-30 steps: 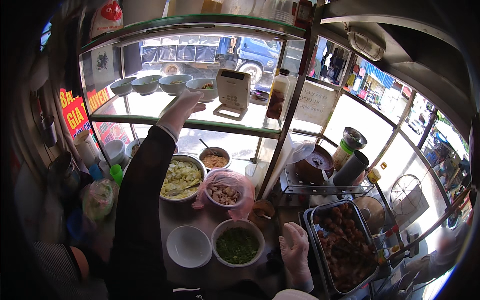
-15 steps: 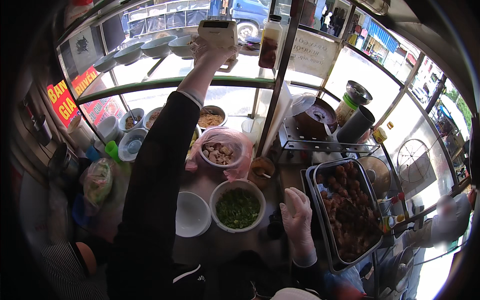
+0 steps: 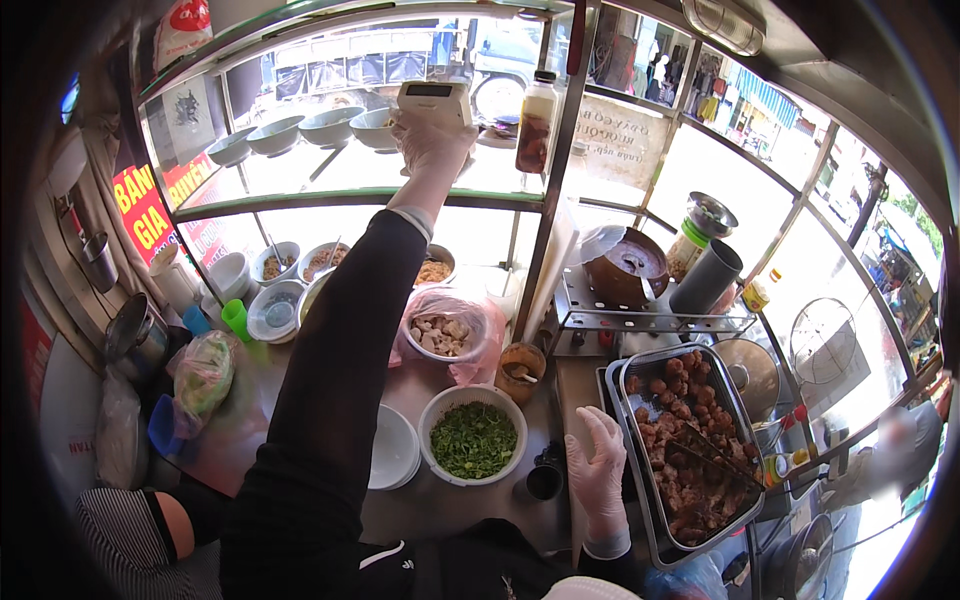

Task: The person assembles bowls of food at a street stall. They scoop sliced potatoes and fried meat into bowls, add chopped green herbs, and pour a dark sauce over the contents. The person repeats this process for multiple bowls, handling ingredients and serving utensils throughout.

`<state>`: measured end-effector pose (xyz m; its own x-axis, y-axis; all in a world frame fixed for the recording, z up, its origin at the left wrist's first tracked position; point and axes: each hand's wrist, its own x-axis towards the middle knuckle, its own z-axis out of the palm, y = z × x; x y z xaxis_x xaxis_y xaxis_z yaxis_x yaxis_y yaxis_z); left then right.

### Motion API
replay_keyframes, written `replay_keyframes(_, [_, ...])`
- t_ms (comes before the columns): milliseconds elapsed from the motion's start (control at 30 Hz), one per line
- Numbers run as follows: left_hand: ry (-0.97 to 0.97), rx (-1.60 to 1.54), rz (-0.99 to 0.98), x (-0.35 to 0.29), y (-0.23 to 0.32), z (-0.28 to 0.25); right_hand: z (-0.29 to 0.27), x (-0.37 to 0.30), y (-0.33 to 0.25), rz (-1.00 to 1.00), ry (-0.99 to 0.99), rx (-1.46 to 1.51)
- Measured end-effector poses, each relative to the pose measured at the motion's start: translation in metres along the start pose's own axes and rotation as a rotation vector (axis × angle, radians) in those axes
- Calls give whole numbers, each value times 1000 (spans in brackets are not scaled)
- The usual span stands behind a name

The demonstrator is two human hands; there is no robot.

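My left hand, in a clear glove, is stretched far up to the glass shelf. It is closed on a white boxy device with a small dark display; its fingertips are partly hidden. My right hand, gloved too, hovers between a white basin of chopped green herbs and a metal tray of browned meat. Its fingers are apart and curved, and nothing is in them. Beyond the herbs sits a bowl of pale meat pieces in a pink plastic bag.
Grey bowls line the glass shelf, with a capped bottle to the device's right. White bowls are stacked beside the herbs. A brown pot stands on a perforated metal stand. A dark post divides the window frame.
My view has tilted up slightly, so the scene sits lower and looks brighter. Both hands stay at nearly the same places; the left still grips the white device.
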<state>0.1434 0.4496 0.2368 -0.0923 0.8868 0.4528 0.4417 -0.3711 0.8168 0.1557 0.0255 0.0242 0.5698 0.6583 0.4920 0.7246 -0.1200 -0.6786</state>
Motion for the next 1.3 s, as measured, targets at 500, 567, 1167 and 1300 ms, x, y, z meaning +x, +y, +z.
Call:
replay_keyframes(500, [-133,-643,669,-51,-65,-97,-3,-6,6,-54,15,18])
replay_keyframes(567, [-261,-796,511,-84,-63,-103,-5,-9,6,-68,30,12])
replay_keyframes(1167, [-768,-816,-71,-290,-81,-75,1,-42,51,128,15,187])
replay_keyframes(1300, [-741,-795,3,-304,-87,-58,2,-54,51,222,21,251])
